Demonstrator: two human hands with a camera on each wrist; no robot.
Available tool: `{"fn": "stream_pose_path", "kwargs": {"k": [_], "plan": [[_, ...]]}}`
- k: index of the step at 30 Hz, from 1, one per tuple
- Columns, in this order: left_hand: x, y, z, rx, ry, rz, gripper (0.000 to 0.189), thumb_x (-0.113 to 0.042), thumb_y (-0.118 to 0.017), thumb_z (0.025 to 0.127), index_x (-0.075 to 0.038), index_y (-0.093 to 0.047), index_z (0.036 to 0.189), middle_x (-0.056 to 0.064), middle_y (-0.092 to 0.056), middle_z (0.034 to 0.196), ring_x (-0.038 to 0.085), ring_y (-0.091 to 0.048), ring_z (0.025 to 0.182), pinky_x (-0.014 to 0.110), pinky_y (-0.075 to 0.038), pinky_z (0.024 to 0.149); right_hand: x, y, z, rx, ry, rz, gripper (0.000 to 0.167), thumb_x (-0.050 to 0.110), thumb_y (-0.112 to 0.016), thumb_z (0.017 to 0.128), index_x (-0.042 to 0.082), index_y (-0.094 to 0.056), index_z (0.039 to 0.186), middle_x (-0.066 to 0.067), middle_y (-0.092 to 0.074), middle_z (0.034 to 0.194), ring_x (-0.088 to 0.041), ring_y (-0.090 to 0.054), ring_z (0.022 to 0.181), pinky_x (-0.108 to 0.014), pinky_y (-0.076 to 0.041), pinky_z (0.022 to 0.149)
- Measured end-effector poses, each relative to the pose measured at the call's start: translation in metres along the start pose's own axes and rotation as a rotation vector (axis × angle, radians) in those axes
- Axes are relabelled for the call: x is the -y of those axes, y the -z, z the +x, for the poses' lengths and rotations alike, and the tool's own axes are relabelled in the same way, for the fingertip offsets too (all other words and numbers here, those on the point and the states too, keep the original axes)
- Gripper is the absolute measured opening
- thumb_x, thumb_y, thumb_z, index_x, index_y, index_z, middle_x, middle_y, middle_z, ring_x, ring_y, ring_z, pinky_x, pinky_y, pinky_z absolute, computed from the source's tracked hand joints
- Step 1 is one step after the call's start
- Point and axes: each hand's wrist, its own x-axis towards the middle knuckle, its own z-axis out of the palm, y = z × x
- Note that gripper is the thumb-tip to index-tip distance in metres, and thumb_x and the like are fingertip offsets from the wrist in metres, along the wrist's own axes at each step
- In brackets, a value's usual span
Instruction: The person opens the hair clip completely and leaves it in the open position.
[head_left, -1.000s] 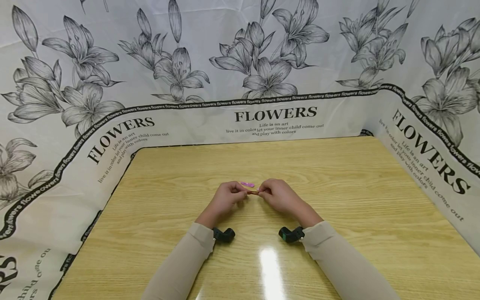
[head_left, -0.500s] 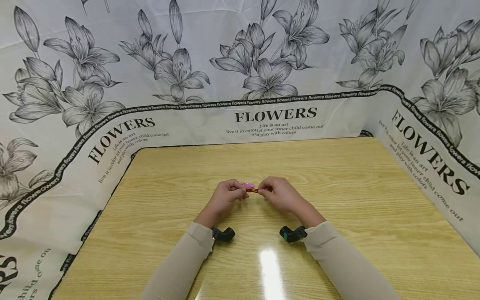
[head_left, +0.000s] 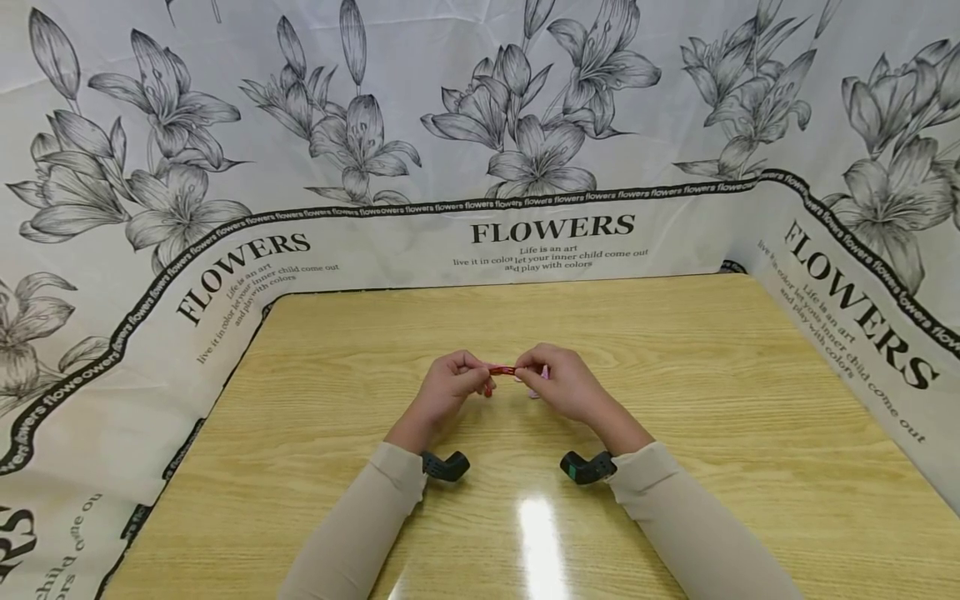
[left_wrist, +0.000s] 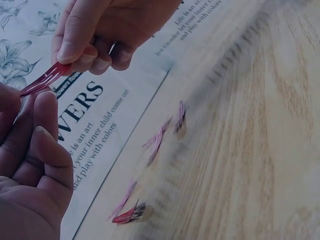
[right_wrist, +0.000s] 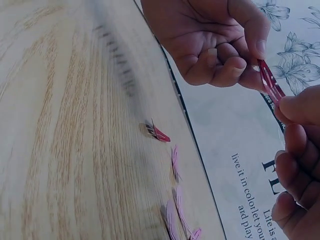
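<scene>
Yellowish wood-grained table [head_left: 712, 400] that bore a bright streak of glare [head_left: 543, 546], white cloth [head_left: 405, 254] that rose behind it and along both sides, grey flower drawings [head_left: 542, 158] that filled its upper part, black band [head_left: 525, 202] that ran beneath them, bold FLOWERS lettering [head_left: 553, 228] below

Left grip [right_wrist: 205, 42] and right grip [right_wrist: 300, 167] pinch slim red clip [right_wrist: 270, 82] between them; second red clip [right_wrist: 161, 134], pink clips [right_wrist: 171, 218] on desk [right_wrist: 90, 175].

Bright, even light fills the head view, with a hard white streak of glare on the near part of the counter [head_left: 495, 533]. Both wrist views are dimmer and bluish, with hazy dark reflections smeared across its surface.
</scene>
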Motion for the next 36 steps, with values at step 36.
{"fn": "stream_pose_path", "kwargs": {"k": [36], "plan": [[-0.013,-0.004,-0.006,0.032,-0.07,-0.04,0.009,-0.007,-0.057,0.095,-0.006,-0.059,0.086,0.001,-0.07,0.075,0.018,-0.066,0.075,0.032,-0.052,0.075,0.009,0.006,-0.003,-0.08,0.072,-0.039,0.013,0.026,-0.061,0.096,0.016,-0.07,0.098,0.001,-0.059,0.085,-0.021,-0.045,0.066,-0.03,-0.04,0.057]]}}
